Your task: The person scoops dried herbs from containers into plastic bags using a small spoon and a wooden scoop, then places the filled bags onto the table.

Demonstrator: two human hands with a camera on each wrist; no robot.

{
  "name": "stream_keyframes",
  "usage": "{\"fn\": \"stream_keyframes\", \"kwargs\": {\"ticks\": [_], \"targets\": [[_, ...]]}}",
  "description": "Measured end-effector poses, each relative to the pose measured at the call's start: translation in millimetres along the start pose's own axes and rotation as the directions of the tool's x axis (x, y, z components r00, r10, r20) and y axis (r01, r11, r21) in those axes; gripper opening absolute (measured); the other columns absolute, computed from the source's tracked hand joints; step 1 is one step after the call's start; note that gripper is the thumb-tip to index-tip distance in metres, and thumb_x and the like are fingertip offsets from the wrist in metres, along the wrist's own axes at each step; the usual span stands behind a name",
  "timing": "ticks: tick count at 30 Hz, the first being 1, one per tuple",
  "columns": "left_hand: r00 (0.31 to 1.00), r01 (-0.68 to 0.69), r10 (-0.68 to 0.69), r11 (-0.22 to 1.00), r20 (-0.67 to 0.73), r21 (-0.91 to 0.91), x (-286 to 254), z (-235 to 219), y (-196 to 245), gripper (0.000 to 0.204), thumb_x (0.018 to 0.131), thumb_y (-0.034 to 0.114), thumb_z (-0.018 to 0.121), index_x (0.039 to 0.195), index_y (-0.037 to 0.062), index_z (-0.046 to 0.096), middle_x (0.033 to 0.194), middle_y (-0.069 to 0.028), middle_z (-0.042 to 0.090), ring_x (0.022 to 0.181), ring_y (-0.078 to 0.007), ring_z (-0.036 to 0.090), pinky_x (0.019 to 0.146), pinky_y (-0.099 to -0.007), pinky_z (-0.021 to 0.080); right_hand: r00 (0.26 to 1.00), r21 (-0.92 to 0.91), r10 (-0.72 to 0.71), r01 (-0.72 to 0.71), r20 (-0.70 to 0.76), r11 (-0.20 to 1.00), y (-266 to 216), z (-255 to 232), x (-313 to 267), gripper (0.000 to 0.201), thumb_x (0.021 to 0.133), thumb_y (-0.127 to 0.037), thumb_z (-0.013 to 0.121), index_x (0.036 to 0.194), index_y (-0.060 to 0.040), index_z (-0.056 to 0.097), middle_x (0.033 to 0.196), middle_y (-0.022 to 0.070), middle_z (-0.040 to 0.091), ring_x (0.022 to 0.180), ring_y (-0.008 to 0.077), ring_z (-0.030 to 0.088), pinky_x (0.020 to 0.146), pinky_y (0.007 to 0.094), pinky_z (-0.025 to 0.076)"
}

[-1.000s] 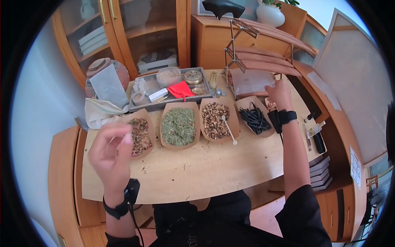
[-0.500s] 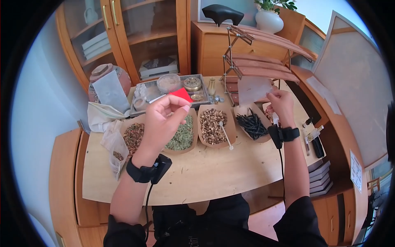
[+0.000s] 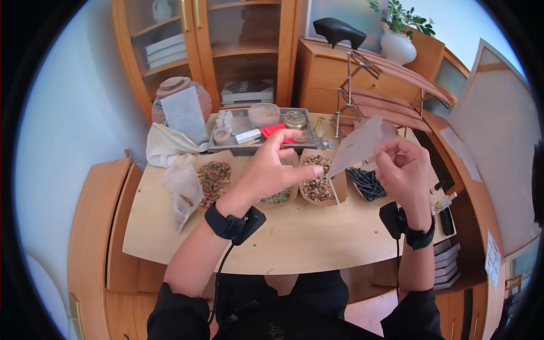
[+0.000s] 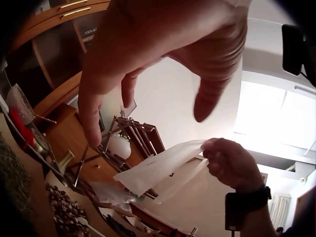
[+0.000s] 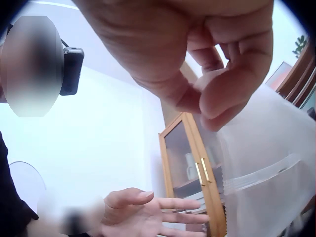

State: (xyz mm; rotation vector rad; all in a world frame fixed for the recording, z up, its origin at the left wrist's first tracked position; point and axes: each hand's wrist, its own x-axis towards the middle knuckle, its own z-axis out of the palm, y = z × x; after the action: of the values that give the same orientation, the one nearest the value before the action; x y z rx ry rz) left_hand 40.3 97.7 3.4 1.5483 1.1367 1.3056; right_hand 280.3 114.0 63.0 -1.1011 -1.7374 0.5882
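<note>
My right hand pinches a thin white mesh pouch between thumb and fingers, raised above the table. In the right wrist view the pouch hangs flat, with a band running across it. My left hand is held to its left, fingers and thumb spread, nothing between them. Below the left hand are paper trays of green dried herb and brown chopped pieces; a white spoon lies in the latter. Dark dried strips fill a tray under the pouch.
At the left, a filled pouch leans beside a tray of dried petals and a cloth bag. Behind stands a grey tray with small jars and a red cloth. A folding wooden rack and small bottles are at the right.
My right hand has lifted the white pouch up from the rack and toward the middle. My left hand has moved from the petals rightward, fingers spreading. The filled pouch now shows at left.
</note>
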Motion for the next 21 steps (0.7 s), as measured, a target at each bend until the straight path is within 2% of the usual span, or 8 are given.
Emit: {"fn": "stream_keyframes", "kwargs": {"ticks": [1,4,5,6,8,9,20,21], "targets": [[0.996,0.028,-0.032,0.998,0.079,0.048,-3,-6,6,0.11,0.063,0.043,0.087,0.142,-0.0013,0.025,0.144,-0.0193,0.031,0.131,-0.036,0.039,0.095,-0.0432,0.045,0.998,0.008,-0.057,0.057,0.007,0.998,-2,6,-3,0.009,0.078,-0.006,0.063,0.078,0.0037,0.063,0.062,0.0001,0.057,0.051,0.0039,0.053,0.048,0.0182,0.042],[0.999,0.033,-0.033,0.999,0.039,-0.006,-15,-15,0,0.099,0.068,0.035,0.084,0.144,0.0075,0.026,0.146,-0.0142,0.031,0.126,-0.0322,0.043,0.093,-0.0387,0.046,0.985,0.138,-0.158,0.147,0.071,0.979,-11,27,-13,0.008,0.077,-0.004,0.065,0.078,0.0029,0.063,0.064,-0.0001,0.058,0.051,0.0036,0.052,0.047,0.019,0.042],[0.998,0.059,-0.057,0.997,0.033,-0.048,-15,-19,-1,0.093,0.076,0.049,0.074,0.145,0.01,0.024,0.144,-0.0136,0.033,0.123,-0.0299,0.047,0.089,-0.0397,0.049,0.983,0.147,-0.163,0.15,0.079,0.978,-13,33,-16,0.008,0.077,-0.004,0.065,0.078,0.0029,0.063,0.064,-0.0001,0.058,0.051,0.0036,0.052,0.047,0.019,0.042],[0.998,0.061,-0.06,0.997,0.021,-0.045,-18,-23,0,0.093,0.076,0.049,0.074,0.145,0.01,0.024,0.144,-0.0136,0.033,0.123,-0.0299,0.047,0.089,-0.0397,0.049,0.967,0.118,-0.239,0.227,0.092,0.967,-16,39,-19,0.007,0.076,-0.004,0.066,0.079,0.0024,0.063,0.065,0.0016,0.058,0.05,0.0046,0.053,0.047,0.0193,0.042],[0.952,0.306,-0.277,0.863,0.128,-0.402,-24,-30,4,0.107,0.073,0.065,0.067,0.144,0.0041,0.015,0.141,-0.0209,0.032,0.126,-0.0364,0.042,0.091,-0.048,0.044,0.917,0.063,-0.378,0.373,0.126,0.926,-19,50,-26,0.007,0.075,-0.003,0.068,0.079,0.0012,0.063,0.068,0.0049,0.06,0.049,0.0066,0.053,0.045,0.02,0.042],[0.956,0.294,-0.266,0.885,0.127,-0.362,-28,-32,5,0.11,0.073,0.07,0.062,0.143,0.0034,0.009,0.138,-0.0207,0.033,0.124,-0.0348,0.043,0.089,-0.0464,0.045,0.907,0.072,-0.396,0.389,0.141,0.918,-18,56,-30,0.007,0.074,-0.002,0.069,0.079,0.0007,0.064,0.07,0.0067,0.061,0.049,0.0094,0.055,0.045,0.0213,0.044],[0.924,0.313,-0.356,0.914,-0.14,-0.26,-63,-39,2,0.098,0.079,0.046,0.07,0.147,0.0119,0.008,0.131,-0.0115,0.041,0.121,-0.0258,0.043,0.089,-0.0475,0.044,0.8,0.258,-0.496,0.428,0.337,0.866,-26,104,-61,0.009,0.075,0.001,0.066,0.082,0.0003,0.063,0.078,0.012,0.064,0.054,0.0204,0.062,0.049,0.029,0.05],[0.933,0.311,-0.342,0.924,-0.116,-0.221,-65,-40,2,0.098,0.079,0.044,0.07,0.148,0.0123,0.007,0.129,-0.0107,0.042,0.121,-0.0247,0.043,0.089,-0.0461,0.043,0.791,0.272,-0.506,0.432,0.344,0.86,-22,106,-62,0.011,0.076,0.0,0.067,0.087,0.0014,0.067,0.083,0.0095,0.068,0.055,0.0119,0.062,0.047,0.0229,0.05]]}}
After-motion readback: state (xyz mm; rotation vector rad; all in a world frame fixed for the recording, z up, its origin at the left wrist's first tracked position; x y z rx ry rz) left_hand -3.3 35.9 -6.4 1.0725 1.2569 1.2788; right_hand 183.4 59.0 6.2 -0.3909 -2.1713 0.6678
